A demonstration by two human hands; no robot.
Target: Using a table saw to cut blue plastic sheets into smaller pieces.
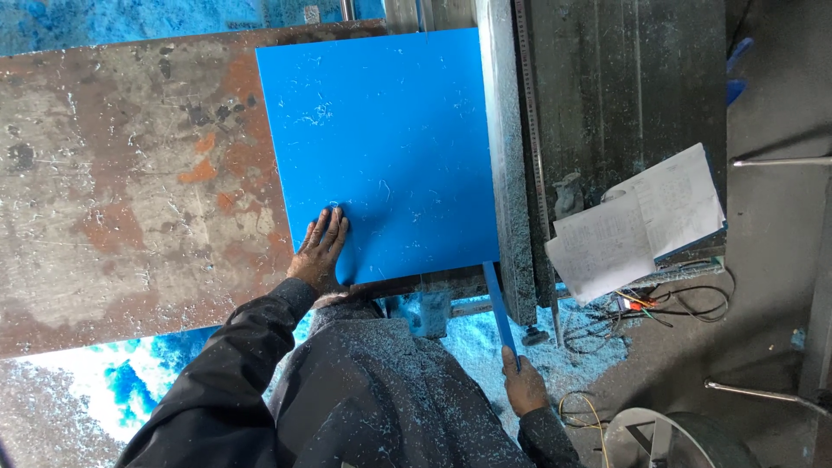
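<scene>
A large blue plastic sheet lies flat on a rusty metal saw table, its right edge against a grey metal fence rail. My left hand rests flat on the sheet's near left corner, fingers together, pressing down. A thin blue offcut strip slants down from the sheet's near right corner past the table edge. My right hand grips the strip's lower end. Dark sleeves dusted with shavings cover both arms.
Blue shavings cover the floor below the table. White paper sheets lie on the dark machine bed at right, with loose wires beneath them. A round metal frame stands at the bottom right.
</scene>
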